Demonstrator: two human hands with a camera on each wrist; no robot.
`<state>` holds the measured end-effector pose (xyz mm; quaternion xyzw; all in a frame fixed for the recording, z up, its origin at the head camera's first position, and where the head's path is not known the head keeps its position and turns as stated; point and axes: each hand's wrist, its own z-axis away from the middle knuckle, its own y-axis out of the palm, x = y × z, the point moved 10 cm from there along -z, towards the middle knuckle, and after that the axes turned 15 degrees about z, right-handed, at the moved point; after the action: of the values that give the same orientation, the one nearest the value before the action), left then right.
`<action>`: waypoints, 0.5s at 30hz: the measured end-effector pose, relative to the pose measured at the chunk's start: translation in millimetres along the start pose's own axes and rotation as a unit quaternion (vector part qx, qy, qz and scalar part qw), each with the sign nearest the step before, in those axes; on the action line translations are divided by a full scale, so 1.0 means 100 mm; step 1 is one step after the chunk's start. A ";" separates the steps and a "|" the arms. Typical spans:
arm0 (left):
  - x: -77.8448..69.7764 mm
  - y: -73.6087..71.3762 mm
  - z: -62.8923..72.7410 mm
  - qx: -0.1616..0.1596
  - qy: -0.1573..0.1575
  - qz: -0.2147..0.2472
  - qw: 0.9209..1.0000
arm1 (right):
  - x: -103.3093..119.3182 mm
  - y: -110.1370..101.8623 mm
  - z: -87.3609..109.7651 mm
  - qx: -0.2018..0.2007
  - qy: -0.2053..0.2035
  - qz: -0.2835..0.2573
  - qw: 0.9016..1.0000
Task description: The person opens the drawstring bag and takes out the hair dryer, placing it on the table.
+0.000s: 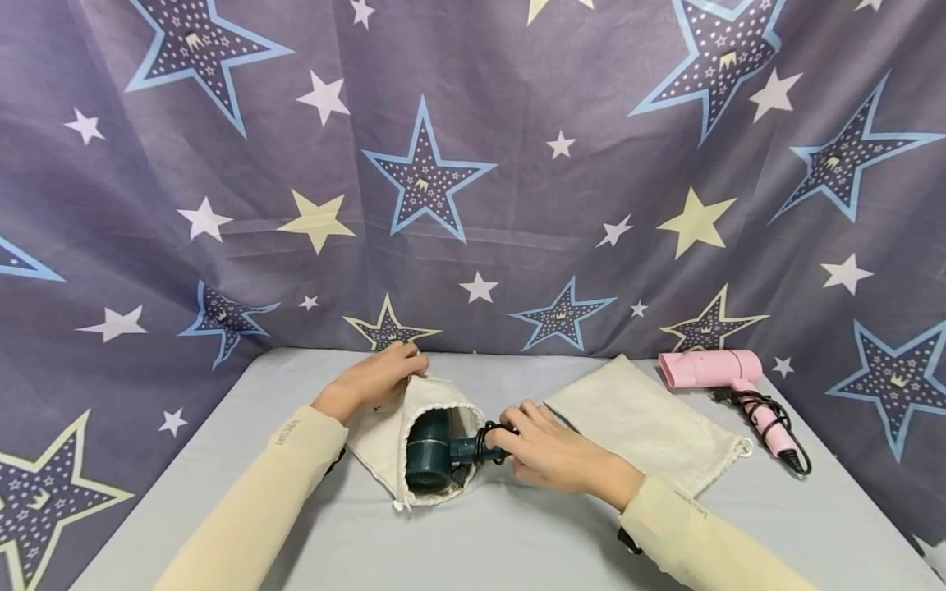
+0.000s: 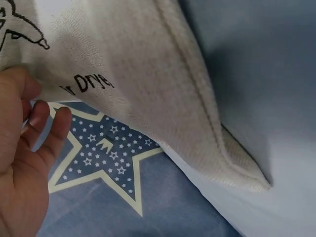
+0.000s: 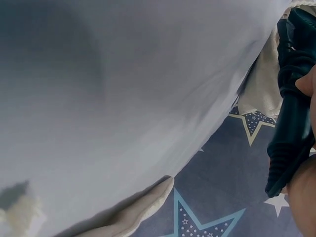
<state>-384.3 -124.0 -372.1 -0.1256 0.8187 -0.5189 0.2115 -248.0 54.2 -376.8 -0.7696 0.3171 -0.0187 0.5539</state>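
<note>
A cream cloth drawstring bag (image 1: 386, 435) lies at the left middle of the table, its mouth facing right and held up. My left hand (image 1: 380, 377) pinches its upper side; in the left wrist view black lettering and a line drawing show on the cloth (image 2: 98, 64) beside the fingers. Inside the mouth sits the body of a dark green hair dryer (image 1: 430, 451), its handle sticking out to the right with a black cord wound round it. My right hand (image 1: 554, 451) grips that handle, which the right wrist view shows (image 3: 291, 128) between fingers and palm.
Flat on the table, right of the right hand, is a second cream drawstring bag (image 1: 650, 419). A pink hair dryer (image 1: 713, 369) with its black cord wrapped round the handle lies at the far right. A star-patterned curtain (image 1: 473, 205) hangs behind the grey-white table (image 1: 488, 546).
</note>
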 end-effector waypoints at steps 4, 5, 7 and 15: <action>0.02 -0.06 0.04 -0.012 0.005 0.001 1.000 | 0.01 -0.01 0.01 -0.007 -0.003 0.003 1.000; 0.02 -0.08 0.05 -0.014 0.004 0.000 1.000 | 0.01 -0.02 0.01 -0.009 -0.005 0.003 1.000; 0.04 -0.12 0.07 -0.016 0.001 0.001 1.000 | 0.02 -0.03 0.02 -0.012 -0.009 0.006 1.000; 0.16 -0.31 0.13 -0.021 -0.035 -0.023 0.999 | 0.02 -0.08 0.04 -0.028 -0.014 0.021 0.999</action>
<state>-392.7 -154.0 -352.7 -0.1672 0.8185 -0.5016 0.2249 -241.2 58.2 -371.8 -0.7784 0.3256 0.0124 0.5366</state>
